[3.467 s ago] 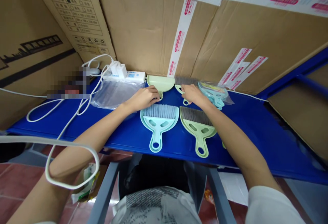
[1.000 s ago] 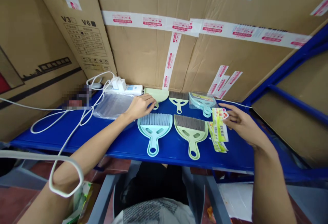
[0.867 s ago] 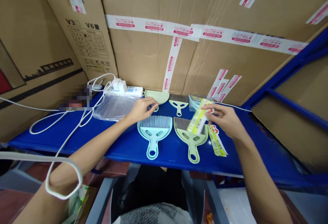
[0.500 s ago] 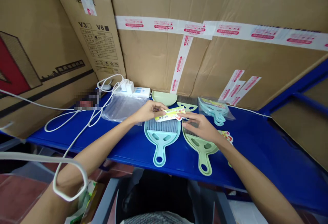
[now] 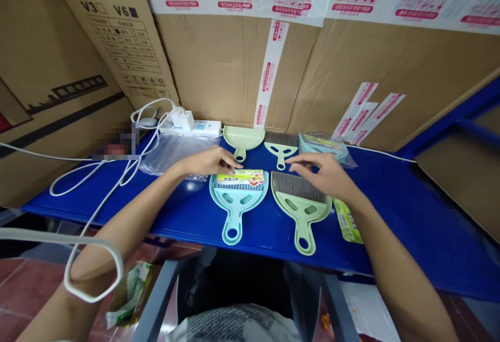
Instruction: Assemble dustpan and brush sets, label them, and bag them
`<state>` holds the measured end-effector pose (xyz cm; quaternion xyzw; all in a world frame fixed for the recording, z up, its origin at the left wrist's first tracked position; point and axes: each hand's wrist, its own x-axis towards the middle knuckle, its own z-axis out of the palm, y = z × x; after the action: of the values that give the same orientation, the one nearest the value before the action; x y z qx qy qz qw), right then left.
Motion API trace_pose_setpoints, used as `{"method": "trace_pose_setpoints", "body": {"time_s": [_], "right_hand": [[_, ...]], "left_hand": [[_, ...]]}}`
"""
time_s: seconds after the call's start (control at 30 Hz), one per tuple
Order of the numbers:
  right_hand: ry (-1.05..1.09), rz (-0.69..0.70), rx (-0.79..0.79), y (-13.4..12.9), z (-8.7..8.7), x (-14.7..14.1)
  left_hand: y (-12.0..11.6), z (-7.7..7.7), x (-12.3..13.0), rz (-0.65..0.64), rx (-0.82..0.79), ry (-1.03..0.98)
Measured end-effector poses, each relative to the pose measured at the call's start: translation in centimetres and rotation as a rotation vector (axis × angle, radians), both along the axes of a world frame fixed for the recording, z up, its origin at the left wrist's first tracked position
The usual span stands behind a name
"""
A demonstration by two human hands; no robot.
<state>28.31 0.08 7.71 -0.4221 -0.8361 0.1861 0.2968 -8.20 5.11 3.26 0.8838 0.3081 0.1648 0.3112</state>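
A light-blue dustpan (image 5: pixel 216 204) lies on the blue table with a matching blue brush (image 5: pixel 240 198) set into it. The yellow-and-white label card (image 5: pixel 242 177) rests across the brush's bristles. My left hand (image 5: pixel 211 161) is at the card's upper left end, fingers curled but slightly apart; whether they touch it is unclear. To the right, a green dustpan (image 5: pixel 291 211) holds a green brush (image 5: pixel 300 188) with grey bristles. My right hand (image 5: pixel 322 171) hovers over the upper right of that set, its fingers apart and holding nothing.
Behind are a second green dustpan (image 5: pixel 242 136), a loose green brush (image 5: pixel 280 149) and a bagged blue set (image 5: pixel 324 146). A label card (image 5: pixel 347 222) lies near my right forearm. Left are clear plastic bags (image 5: pixel 172 154), a power strip (image 5: pixel 207 127) and white cables (image 5: pixel 97 209). Cardboard walls (image 5: pixel 219 71) enclose the table.
The label card, earlier held up between both hands, now lies on the blue brush's bristles. My right hand has let go and moved right; my left hand has drawn a little left.
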Motion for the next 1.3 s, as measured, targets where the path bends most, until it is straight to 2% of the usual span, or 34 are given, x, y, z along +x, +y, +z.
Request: {"method": "trace_pose_setpoints", "body": {"time_s": [0.07, 0.17, 0.23, 0.33, 0.4, 0.5, 0.63, 0.8, 0.93, 1.07, 1.17, 1.2, 1.27, 1.3], "right_hand": [[0.018, -0.109, 0.002, 0.4, 1.3, 2.3], [-0.028, -0.278, -0.018, 1.3, 2.6, 7.5], [-0.17, -0.316, -0.174, 2.0, 2.7, 11.5], [-0.351, -0.345, -0.515, 2.8, 2.0, 16.1], [-0.399, -0.317, -0.668, 2.9, 1.2, 17.2], [-0.434, -0.288, -0.75, 3.2, 0.0, 16.3], [-0.471, -0.267, -0.756, 3.9, -1.1, 14.8], [-0.415, -0.17, -0.75, 4.3, -1.5, 15.3], [-0.418, -0.16, -0.734, 3.9, -0.2, 15.8], [-0.372, -0.222, -0.646, 2.2, 2.0, 17.6], [-0.206, -0.289, -0.47, -0.1, 3.7, 19.2], [-0.096, -0.322, -0.357, -0.8, 4.2, 19.3], [0.169, -0.36, -0.203, -1.9, 4.6, 18.2], [0.307, -0.332, -0.191, -2.1, 4.6, 17.0]], "left_hand": [[-0.1, 0.3, -0.2, -0.018, 0.073, 0.014], [-0.4, 0.7, -0.2, -0.021, 0.205, 0.045], [-0.7, 0.9, 0.0, -0.017, 0.278, 0.064], [-1.2, 0.9, 0.6, -0.035, 0.336, 0.098], [-1.5, 0.8, 0.9, -0.052, 0.351, 0.129], [-1.7, 0.7, 1.2, -0.07, 0.341, 0.156], [-1.6, 0.9, 1.2, -0.098, 0.303, 0.131], [-1.6, 1.0, 1.0, -0.126, 0.316, 0.102], [-1.5, 0.8, 0.9, -0.122, 0.297, 0.084], [-1.5, 0.9, 0.9, -0.123, 0.266, 0.073], [-1.8, 1.4, 0.8, -0.087, 0.303, 0.04], [-1.8, 1.6, 0.8, -0.057, 0.33, 0.006], [-1.9, 1.8, 0.9, 0.033, 0.403, -0.074], [-1.9, 1.9, 0.9, 0.084, 0.446, -0.108]]}}
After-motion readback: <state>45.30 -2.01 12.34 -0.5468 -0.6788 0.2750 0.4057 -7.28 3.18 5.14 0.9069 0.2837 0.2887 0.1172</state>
